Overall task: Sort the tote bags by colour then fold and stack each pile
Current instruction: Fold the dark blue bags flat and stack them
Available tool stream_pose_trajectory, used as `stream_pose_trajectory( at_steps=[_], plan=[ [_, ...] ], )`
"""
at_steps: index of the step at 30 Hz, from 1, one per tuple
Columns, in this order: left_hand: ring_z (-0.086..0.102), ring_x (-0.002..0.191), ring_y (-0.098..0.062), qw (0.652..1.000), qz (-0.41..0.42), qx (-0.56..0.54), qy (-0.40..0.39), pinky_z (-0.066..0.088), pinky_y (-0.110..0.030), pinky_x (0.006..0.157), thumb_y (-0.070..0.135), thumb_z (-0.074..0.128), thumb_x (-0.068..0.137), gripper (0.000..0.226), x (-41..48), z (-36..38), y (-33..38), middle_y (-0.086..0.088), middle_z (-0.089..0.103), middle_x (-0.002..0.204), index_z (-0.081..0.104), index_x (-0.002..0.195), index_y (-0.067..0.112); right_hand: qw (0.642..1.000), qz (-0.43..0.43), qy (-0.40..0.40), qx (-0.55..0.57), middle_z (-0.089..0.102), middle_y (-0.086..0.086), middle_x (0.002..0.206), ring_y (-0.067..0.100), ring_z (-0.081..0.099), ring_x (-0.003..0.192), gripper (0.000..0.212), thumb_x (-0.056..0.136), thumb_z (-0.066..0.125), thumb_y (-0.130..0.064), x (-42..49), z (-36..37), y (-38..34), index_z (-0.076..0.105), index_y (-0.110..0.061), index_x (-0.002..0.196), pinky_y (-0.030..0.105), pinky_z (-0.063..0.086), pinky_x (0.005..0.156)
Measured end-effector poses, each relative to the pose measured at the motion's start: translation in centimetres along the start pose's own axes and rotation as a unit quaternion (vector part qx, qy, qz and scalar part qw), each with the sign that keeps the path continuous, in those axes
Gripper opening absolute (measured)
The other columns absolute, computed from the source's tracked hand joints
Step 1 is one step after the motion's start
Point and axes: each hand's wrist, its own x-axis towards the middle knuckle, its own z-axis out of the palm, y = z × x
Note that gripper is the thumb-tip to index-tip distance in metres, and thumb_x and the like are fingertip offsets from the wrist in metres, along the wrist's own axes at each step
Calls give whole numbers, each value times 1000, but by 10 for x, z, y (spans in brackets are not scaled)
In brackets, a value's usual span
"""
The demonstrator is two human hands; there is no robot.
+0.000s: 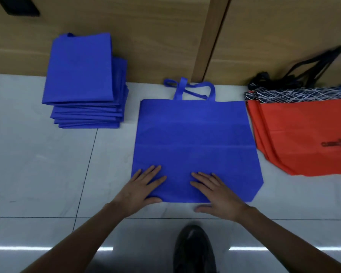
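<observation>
A black shoe (pixel 194 251) is nearest, on the pale tiled floor (pixel 37 174). Just beyond it, the left hand (pixel 140 191) and right hand (pixel 217 194) lie flat with fingers straight and spread, pressing the near edge of an unfolded blue tote bag (pixel 195 138) whose handles point away. A stack of folded blue bags (pixel 81 75) sits far left, and red bags (pixel 303 134) lie to the right, their dark print too blurred to read.

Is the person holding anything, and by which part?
Nothing gripped: left hand and right hand lie flat on the blue tote bag, near its bottom edge.
</observation>
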Motion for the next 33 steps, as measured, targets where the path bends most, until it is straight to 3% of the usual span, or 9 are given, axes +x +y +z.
stream_pose_trajectory(
  at_steps=[5,8,11,13,15,21,24,29,33],
  plan=[
    [-4,141,0,997,-19,-69,15,-7,-23,114,83,20,77,84,2,-3,2,12,3,155,21,145,35,990,-19,95,-106,67,13,115,26,65,105,46,101,31,-32,6,7,-12,70,-12,87,40,58,76],
    [-5,137,10,991,-19,-132,0,-7,-15,113,93,29,61,102,-3,-16,-5,24,1,149,15,144,35,983,-29,99,-154,71,9,86,25,70,74,5,69,71,-9,16,-11,-15,67,-11,69,28,53,46],
    [35,130,0,976,-48,-180,109,16,-5,106,71,51,74,78,-10,-24,-21,17,37,137,45,135,24,970,-30,88,-227,46,0,58,15,41,39,20,55,75,-3,24,-47,-7,60,-15,60,22,33,34],
    [58,110,-11,935,-140,-246,214,34,-6,91,30,62,85,36,-9,-32,-29,8,58,118,61,117,14,987,13,74,-144,32,-3,54,14,26,37,15,71,69,-8,26,-64,-5,55,-14,70,22,24,36],
    [61,89,2,880,-224,-343,239,40,-6,74,13,57,92,16,1,-42,-25,3,65,103,60,107,13,995,52,77,-41,27,-4,50,16,24,37,10,88,55,-18,28,-77,-4,52,-11,81,24,17,35],
    [55,89,-25,811,-319,-404,277,39,-31,74,27,41,99,23,20,-55,-17,-8,60,96,52,107,9,944,219,-1,247,66,-4,93,19,62,88,13,90,60,-29,-2,-113,47,56,-25,101,34,50,79],
    [54,92,-30,818,-351,-369,267,40,-38,79,30,37,100,31,22,-57,-26,-10,59,100,51,110,5,857,269,54,435,70,-23,89,-6,62,88,24,87,63,-7,-31,-132,76,62,-29,99,10,45,77],
    [54,85,-34,825,-393,-324,245,38,-40,71,35,32,100,30,20,-59,-39,-11,57,89,46,95,8,815,316,91,477,68,-29,83,-19,58,81,16,91,58,-11,-38,-124,82,65,-26,91,9,45,81],
    [50,73,-27,785,-407,-380,272,34,-33,59,39,42,97,33,12,-57,-32,-11,55,83,48,93,7,779,400,182,448,68,9,86,12,56,78,16,92,59,-18,-14,-87,77,64,-4,87,29,43,69]
  ],
)
